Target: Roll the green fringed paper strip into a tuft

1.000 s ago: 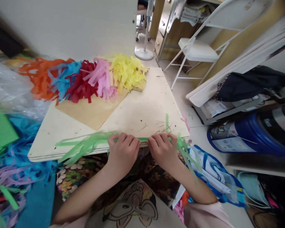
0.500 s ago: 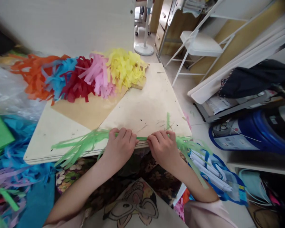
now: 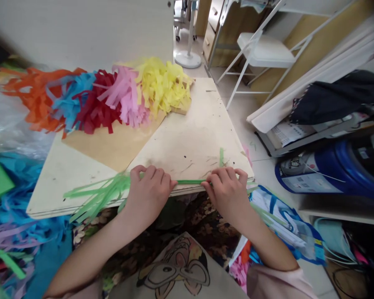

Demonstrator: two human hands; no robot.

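Note:
A green fringed paper strip (image 3: 190,182) lies along the near edge of a pale wooden board (image 3: 193,141). My left hand (image 3: 148,193) is closed on the strip left of centre, and loose green fringe (image 3: 95,195) fans out to its left. My right hand (image 3: 227,193) is closed on the strip near the board's right corner, with more fringe trailing off the edge beyond it. A short taut stretch of the strip shows between the two hands.
Bundles of orange, blue, red, pink and yellow fringe (image 3: 112,95) lie at the back of the board over brown paper (image 3: 112,145). Blue and purple scraps (image 3: 15,224) pile up at left. A white folding chair (image 3: 262,50) and a blue canister (image 3: 327,170) stand at right.
My two hands have slid apart along the green strip, the left going left and the right going right, so more of the strip shows between them. The view shifted slightly.

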